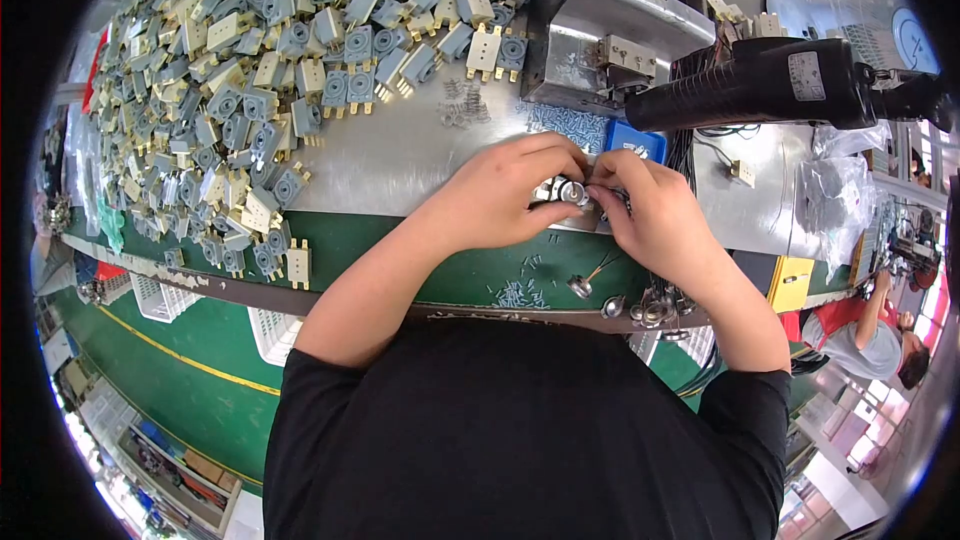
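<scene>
Close together over the metal worktop, my two hands work at one small piece. My left hand (505, 190) is closed, with thumb and fingers around a small round silver part (572, 192) with dark and white bands. My right hand (645, 205) pinches at the right side of that part; what lies between its fingertips is hidden. Just beyond the hands sit a blue tray (636, 141) and a heap of small screws (570, 124). Below the right hand, a round metal piece with thin leads (580, 286) lies on the green mat (440, 275).
A large pile of grey and cream blocks with brass prongs (230, 90) covers the left. Small springs (463, 103) and loose screws (518, 294) lie about. Beyond the right hand are a black power screwdriver (750, 85) and a metal fixture (630, 25). Another person (865, 335) sits far right.
</scene>
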`<state>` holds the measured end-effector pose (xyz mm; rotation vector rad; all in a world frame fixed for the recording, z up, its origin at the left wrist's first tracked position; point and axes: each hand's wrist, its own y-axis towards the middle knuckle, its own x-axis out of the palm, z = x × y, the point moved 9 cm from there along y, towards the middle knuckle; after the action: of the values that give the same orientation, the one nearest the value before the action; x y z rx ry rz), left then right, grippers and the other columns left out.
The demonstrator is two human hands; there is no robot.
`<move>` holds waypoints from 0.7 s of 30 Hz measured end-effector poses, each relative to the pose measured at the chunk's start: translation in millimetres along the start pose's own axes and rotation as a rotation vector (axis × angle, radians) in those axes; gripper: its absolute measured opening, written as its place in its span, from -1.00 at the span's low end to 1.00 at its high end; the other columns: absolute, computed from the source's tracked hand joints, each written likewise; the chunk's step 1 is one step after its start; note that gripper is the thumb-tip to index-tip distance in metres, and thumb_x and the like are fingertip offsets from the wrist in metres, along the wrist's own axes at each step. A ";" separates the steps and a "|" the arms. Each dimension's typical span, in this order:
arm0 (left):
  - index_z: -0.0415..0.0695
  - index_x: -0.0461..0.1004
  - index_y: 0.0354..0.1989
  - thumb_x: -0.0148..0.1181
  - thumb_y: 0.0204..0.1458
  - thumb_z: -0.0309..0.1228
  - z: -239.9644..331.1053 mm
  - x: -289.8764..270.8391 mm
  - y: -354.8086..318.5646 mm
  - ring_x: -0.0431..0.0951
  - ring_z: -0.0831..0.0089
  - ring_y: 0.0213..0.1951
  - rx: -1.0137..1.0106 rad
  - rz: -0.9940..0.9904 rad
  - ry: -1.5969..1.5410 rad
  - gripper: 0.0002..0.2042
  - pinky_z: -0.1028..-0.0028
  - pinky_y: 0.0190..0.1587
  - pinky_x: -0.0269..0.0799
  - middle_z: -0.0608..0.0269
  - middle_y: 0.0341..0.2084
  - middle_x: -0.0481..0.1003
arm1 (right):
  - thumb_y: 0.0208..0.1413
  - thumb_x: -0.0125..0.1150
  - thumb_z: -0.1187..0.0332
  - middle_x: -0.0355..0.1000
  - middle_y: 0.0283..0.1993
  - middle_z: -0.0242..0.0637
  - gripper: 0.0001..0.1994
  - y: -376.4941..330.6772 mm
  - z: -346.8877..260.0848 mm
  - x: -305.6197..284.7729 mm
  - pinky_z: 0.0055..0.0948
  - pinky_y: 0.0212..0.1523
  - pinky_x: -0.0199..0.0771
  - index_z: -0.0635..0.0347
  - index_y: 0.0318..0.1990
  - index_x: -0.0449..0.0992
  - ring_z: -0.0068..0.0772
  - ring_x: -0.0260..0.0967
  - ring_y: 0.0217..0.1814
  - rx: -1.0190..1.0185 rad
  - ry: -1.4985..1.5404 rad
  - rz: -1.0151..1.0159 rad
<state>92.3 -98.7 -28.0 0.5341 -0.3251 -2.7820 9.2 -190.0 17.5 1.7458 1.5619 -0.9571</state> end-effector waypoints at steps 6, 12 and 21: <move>-0.22 0.63 -0.05 0.46 -0.04 -0.52 2.7 1.3 0.3 0.64 0.08 0.01 0.036 -0.005 0.038 -0.67 0.23 0.06 0.57 0.08 -0.02 0.60 | 0.06 0.41 0.59 0.60 -0.28 -0.15 -0.74 -3.8 -8.4 -7.1 -0.23 -0.30 0.57 0.25 -0.14 0.47 -0.06 0.62 -0.26 -0.135 -0.126 0.107; -0.17 0.68 -0.09 0.46 -0.02 -0.50 2.7 0.9 -2.1 0.66 0.09 -0.03 0.075 -0.006 0.041 -0.72 0.24 0.02 0.60 0.08 -0.03 0.62 | 0.01 0.43 0.60 0.49 -0.40 -0.18 -0.78 -36.3 -30.5 -64.9 -0.30 -0.38 0.42 0.27 -0.24 0.50 -0.21 0.47 -0.37 -0.443 -0.131 0.461; -0.16 0.66 -0.09 0.46 -0.01 -0.48 4.9 0.0 1.6 0.67 0.08 -0.03 0.098 0.001 0.061 -0.73 0.22 0.01 0.60 0.08 -0.03 0.63 | 0.07 0.26 -0.47 0.33 0.31 0.01 0.09 29.4 32.0 -98.5 -0.11 0.38 0.32 0.32 0.46 0.15 -0.03 0.41 0.28 -0.146 0.958 0.365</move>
<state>90.8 -99.5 -23.1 0.6406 -0.4498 -2.7530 29.9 -274.9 80.4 2.4183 1.6535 0.2405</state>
